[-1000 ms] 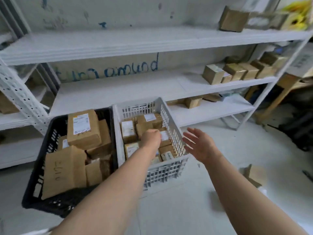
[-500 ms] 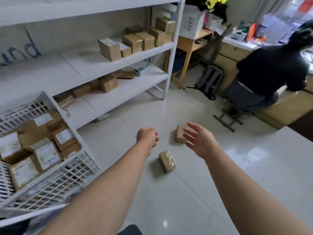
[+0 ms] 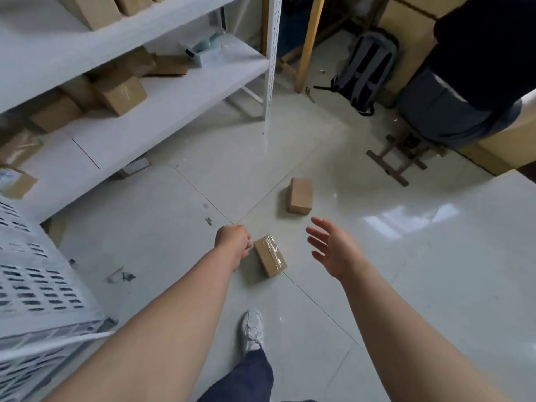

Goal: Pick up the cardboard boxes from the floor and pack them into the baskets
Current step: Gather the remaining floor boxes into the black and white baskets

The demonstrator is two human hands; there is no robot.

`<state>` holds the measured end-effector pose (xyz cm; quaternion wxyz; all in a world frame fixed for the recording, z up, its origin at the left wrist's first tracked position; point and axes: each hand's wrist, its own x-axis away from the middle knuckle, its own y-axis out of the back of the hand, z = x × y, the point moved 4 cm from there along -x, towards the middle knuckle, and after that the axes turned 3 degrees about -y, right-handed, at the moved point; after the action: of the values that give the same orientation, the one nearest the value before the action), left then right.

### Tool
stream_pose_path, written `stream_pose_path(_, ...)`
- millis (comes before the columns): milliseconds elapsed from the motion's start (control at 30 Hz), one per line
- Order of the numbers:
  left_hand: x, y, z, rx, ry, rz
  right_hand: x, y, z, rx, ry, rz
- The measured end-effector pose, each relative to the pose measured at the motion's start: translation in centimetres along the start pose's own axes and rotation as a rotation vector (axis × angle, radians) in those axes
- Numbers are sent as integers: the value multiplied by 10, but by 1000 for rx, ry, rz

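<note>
We reach over floor: left hand curled closed beside taped box, empty; right hand fingers spread. Second box beyond.

Left hand: I have it curled into a loose fist, knuckles up, arm stretched forward and down.
Right hand: I hold it open, fingers spread, palm turned inward.
Both forearms: bare, reaching out side by side, apart.
</note>
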<state>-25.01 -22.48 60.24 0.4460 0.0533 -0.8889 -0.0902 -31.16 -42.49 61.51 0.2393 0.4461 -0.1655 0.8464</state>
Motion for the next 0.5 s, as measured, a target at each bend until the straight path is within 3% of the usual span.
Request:
stream_pose_path(267, -160, -78, 62, -107, 137, -22, -190, 21, -54, 149, -168, -58)
stream_pose_path(500, -313, -129, 161, -149, 205, -44, -365, 25, -125, 278, -214, -42)
